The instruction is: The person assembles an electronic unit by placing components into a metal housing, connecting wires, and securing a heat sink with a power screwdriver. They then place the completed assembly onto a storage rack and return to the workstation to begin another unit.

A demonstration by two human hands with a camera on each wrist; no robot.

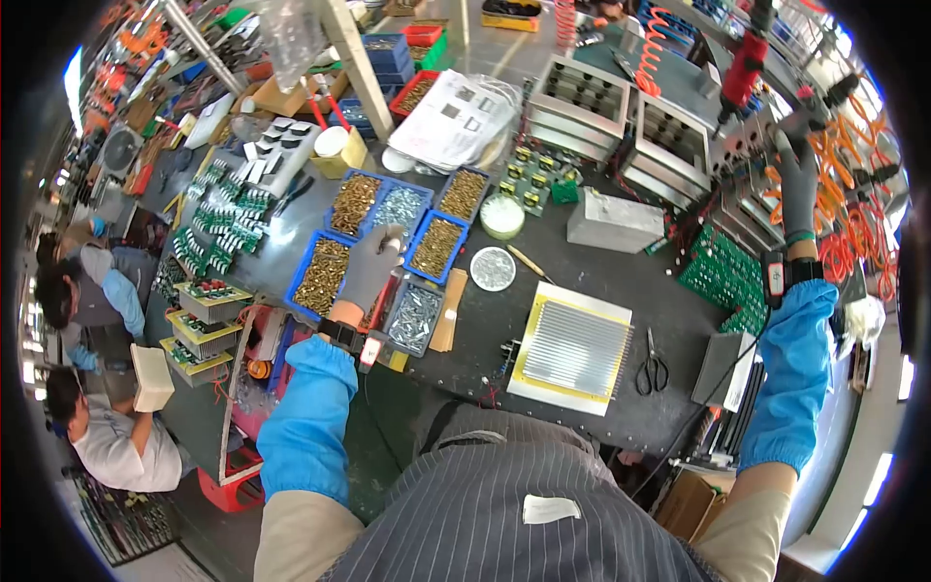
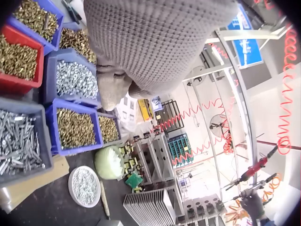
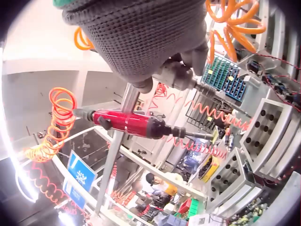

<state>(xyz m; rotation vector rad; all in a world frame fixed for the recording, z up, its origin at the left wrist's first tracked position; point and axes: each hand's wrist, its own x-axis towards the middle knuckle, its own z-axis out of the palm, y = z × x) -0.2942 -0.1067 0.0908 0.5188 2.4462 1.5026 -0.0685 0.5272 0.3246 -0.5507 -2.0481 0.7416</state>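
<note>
1. Power driver (image 3: 176, 75): metallic grey, roughly cylindrical body. Located well to the right of the finned plate (image 1: 572, 349) and beyond it; the plate is the datum for all locations below.
2. Right hand (image 1: 798, 179): gloved in coarse grey knit, fingers wrapped around the power driver.
3. Left hand (image 1: 373, 267): same knit glove; positioned over the blue bins (image 2: 77, 150), to the left of the finned plate and farther back. The fingertips are partly hidden; whether they pinch a fastener cannot be told.
4. Bin contents: brass-coloured fasteners (image 1: 434, 245), small silvery fasteners (image 2: 77, 79) and long silvery fasteners (image 2: 21, 141), heaped loose.
5. Step in hand (judged): collecting tool and fasteners before driving. The next move probably calls for bringing the power driver to the finned plate, with the left hand supplying fasteners.
6. Finned plate: parallel silvery ribs within a yellow border, laid on a white sheet (image 1: 558, 399) over the dark counter (image 1: 465, 359).
7. Scissors (image 1: 652, 361): lie near the right side of the finned plate.
8. Round dish (image 1: 493, 269): white, filled with small pale parts; behind and left of the finned plate.
9. Metal frames (image 1: 572, 136): box-shaped; well behind the finned plate.
10. Red driver (image 3: 127, 122): glossy body; beyond the finned plate, to its right.
</note>
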